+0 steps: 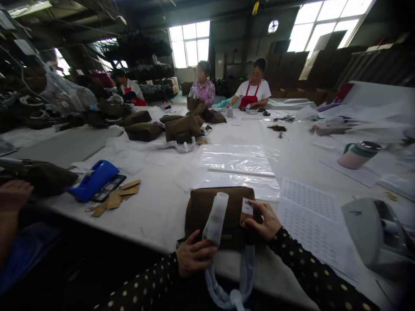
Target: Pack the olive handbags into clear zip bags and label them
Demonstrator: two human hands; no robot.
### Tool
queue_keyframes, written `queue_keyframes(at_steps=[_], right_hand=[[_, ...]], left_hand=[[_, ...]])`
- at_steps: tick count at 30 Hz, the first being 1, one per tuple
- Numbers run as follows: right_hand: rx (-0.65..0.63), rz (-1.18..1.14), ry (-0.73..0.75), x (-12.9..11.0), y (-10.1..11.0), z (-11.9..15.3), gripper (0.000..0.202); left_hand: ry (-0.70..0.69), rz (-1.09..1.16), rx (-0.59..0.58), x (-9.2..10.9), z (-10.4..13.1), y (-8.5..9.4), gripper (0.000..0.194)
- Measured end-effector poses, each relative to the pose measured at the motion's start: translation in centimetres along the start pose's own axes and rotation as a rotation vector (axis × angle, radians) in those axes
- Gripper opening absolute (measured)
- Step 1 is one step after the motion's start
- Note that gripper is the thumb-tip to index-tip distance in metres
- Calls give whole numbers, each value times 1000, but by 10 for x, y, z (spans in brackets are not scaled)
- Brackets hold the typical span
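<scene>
A dark olive bag (pixel 202 207) lies at the near edge of the white table. Its handle (pixel 218 216) is wrapped in white film, and another wrapped loop hangs over the edge. My left hand (pixel 197 255) has its fingers closed on the wrapped handle at the bag's lower left. At the bag's right side, my right hand (pixel 266 221) pinches a brown tag (pixel 247 211) with a white label between thumb and fingers.
Clear plastic bags (pixel 240 166) lie behind the bag, printed sheets (pixel 313 220) and a grey machine (pixel 372 229) to the right. A blue tool (pixel 97 179), brown tags (pixel 115 198) and another person's hand (pixel 14 196) are at left. More olive bags (pixel 183 128) and people stand farther back.
</scene>
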State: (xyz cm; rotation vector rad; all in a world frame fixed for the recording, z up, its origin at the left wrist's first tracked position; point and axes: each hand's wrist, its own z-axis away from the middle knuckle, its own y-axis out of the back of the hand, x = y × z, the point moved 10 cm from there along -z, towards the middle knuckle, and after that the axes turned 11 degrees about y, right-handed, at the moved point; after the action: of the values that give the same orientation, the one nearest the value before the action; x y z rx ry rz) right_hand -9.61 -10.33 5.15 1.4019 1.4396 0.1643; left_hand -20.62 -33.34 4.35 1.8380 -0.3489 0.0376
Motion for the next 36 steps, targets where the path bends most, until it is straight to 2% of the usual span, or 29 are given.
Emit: queue_keyframes(at_steps=[2, 4, 8, 10, 13, 15, 17, 20, 23, 26, 28, 32, 36], right_hand=[[7, 164, 99, -13, 10, -11, 54], [-53, 251, 225, -28, 8, -26, 53], [-158, 340, 391, -47, -18, -47, 48], [-159, 416, 419, -50, -31, -56, 49], [-187, 492, 380, -47, -46, -74, 51], [-243, 509, 320, -44, -54, -91, 50], [-319, 508, 253, -43, -61, -110, 51], [-451, 506, 185, -43, -75, -131, 55], [-519, 513, 168, -46, -80, -136, 54], [-511, 532, 165, -52, -74, -125, 52], [-505, 556, 148, -55, -67, -110, 51], [-476, 584, 106, -67, -50, -76, 49], [-420, 612, 81, -79, -39, -53, 46]], left_hand=[[-7, 16, -42, 5, -4, 10, 23], [6, 28, -27, 10, -20, 25, 23], [72, -113, 186, 16, -71, 53, 35], [174, -176, 242, 5, -94, 60, 42], [447, -157, 234, -35, -108, 64, 45], [593, -129, 221, -59, -105, 64, 44], [654, -109, 190, -75, -104, 58, 45], [679, -70, 122, -93, -111, 39, 58], [663, -32, 95, -102, -117, 22, 71], [590, 23, 122, -94, -112, 16, 69], [566, 110, 196, -84, -101, 21, 73], [660, 287, 485, -66, -64, 42, 84], [818, 361, 745, -53, -20, 53, 82]])
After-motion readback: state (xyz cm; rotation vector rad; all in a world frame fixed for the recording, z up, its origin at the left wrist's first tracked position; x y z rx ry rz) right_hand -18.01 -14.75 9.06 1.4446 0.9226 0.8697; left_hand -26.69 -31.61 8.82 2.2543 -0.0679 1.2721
